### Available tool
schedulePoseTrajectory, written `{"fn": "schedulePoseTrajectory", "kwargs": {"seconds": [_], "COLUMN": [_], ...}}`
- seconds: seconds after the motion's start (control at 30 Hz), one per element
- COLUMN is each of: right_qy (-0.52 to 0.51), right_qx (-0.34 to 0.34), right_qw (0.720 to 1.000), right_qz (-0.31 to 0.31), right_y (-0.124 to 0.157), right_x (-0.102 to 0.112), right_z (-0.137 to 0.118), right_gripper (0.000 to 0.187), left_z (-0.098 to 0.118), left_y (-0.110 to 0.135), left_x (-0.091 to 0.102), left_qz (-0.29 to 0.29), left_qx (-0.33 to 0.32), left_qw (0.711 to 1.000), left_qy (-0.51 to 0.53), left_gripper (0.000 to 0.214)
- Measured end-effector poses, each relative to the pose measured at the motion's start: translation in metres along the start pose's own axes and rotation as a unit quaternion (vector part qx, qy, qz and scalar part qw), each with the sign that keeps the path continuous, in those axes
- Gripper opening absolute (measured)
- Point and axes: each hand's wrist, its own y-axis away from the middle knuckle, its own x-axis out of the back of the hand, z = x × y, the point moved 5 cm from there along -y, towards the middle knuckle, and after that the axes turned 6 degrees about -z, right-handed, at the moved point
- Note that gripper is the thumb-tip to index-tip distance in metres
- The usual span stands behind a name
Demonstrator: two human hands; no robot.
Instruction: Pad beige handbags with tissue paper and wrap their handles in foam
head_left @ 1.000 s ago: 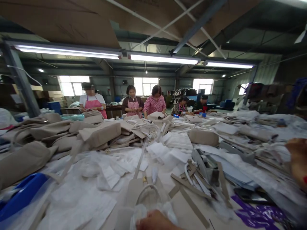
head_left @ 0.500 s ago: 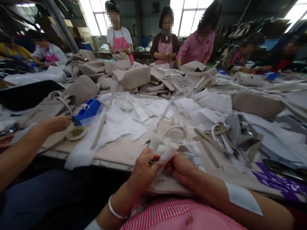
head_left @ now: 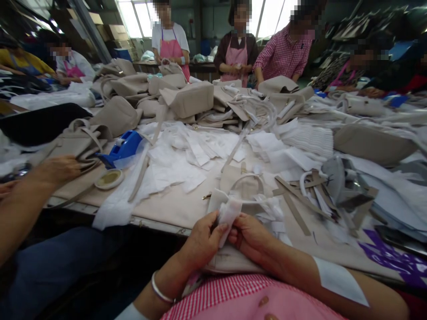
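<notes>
My left hand [head_left: 202, 242] and my right hand [head_left: 251, 234] meet at the near table edge, both closed on a folded piece of white fabric [head_left: 227, 213] held between the fingertips. Under them lies a flat beige piece [head_left: 227, 263] against my pink checked apron [head_left: 240, 298]. A beige bag with a white loop handle [head_left: 245, 182] lies just beyond my hands. A silver bangle [head_left: 159, 291] circles my left wrist.
A co-worker's hand [head_left: 58, 169] at the left rests by a blue tape dispenser [head_left: 122, 146] and a small round tin [head_left: 108, 178]. Beige bags [head_left: 188, 100] and white paper scraps [head_left: 187, 160] cover the table. Several people stand at the far side. Beige strips [head_left: 293, 200] lie right.
The view dropped from the room down to the table edge. My hands came into view holding the white fabric. The co-worker's hand drew back from the tape dispenser.
</notes>
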Motion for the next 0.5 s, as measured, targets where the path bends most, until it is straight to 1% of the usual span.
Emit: {"fn": "schedulePoseTrajectory", "kwargs": {"seconds": [0.1,0.17,0.2,0.23,0.27,0.3,0.33,0.37,0.4,0.43,0.47,0.5], "right_qy": [0.024,0.055,0.097,0.168,0.268,0.387,0.507,0.611,0.689,0.741,0.777,0.803], "right_qx": [-0.003,0.004,0.004,-0.001,0.001,0.026,0.077,0.149,0.230,0.304,0.359,0.388], "right_qw": [1.000,0.998,0.995,0.986,0.963,0.921,0.858,0.777,0.688,0.599,0.516,0.445], "right_qz": [0.002,0.000,-0.009,-0.022,-0.034,-0.037,-0.029,-0.016,-0.006,-0.010,-0.037,-0.082], "right_y": [0.001,0.004,0.007,0.012,0.017,0.023,0.030,0.038,0.047,0.054,0.060,0.062], "right_x": [0.001,0.003,0.004,0.005,0.006,0.007,0.006,0.002,-0.004,-0.012,-0.022,-0.030], "right_z": [0.001,-0.002,-0.006,-0.010,-0.017,-0.028,-0.041,-0.055,-0.068,-0.076,-0.077,-0.073], "right_gripper": [0.019,0.012,0.008,0.007,0.009,0.013,0.016,0.019,0.024,0.032,0.041,0.046], "left_z": [-0.002,-0.007,-0.010,-0.012,-0.014,-0.015,-0.015,-0.014,-0.012,-0.010,-0.008,-0.006], "left_y": [-0.002,-0.002,-0.002,-0.002,-0.002,-0.002,-0.002,-0.002,-0.002,-0.002,-0.003,-0.003], "left_x": [-0.003,-0.004,-0.004,-0.004,-0.004,-0.004,-0.004,-0.004,-0.004,-0.005,-0.006,-0.007], "left_qz": [-0.029,-0.028,-0.022,-0.014,-0.007,-0.002,0.001,0.002,0.000,-0.003,-0.006,-0.006], "left_qx": [0.006,0.020,0.028,0.035,0.040,0.045,0.049,0.051,0.050,0.047,0.043,0.040], "left_qw": [0.999,0.996,0.995,0.993,0.992,0.991,0.990,0.990,0.990,0.991,0.991,0.992], "left_qy": [-0.036,-0.077,-0.096,-0.111,-0.121,-0.127,-0.129,-0.130,-0.129,-0.126,-0.124,-0.122], "left_gripper": [0.023,0.027,0.028,0.029,0.029,0.028,0.028,0.028,0.028,0.028,0.028,0.028]}}
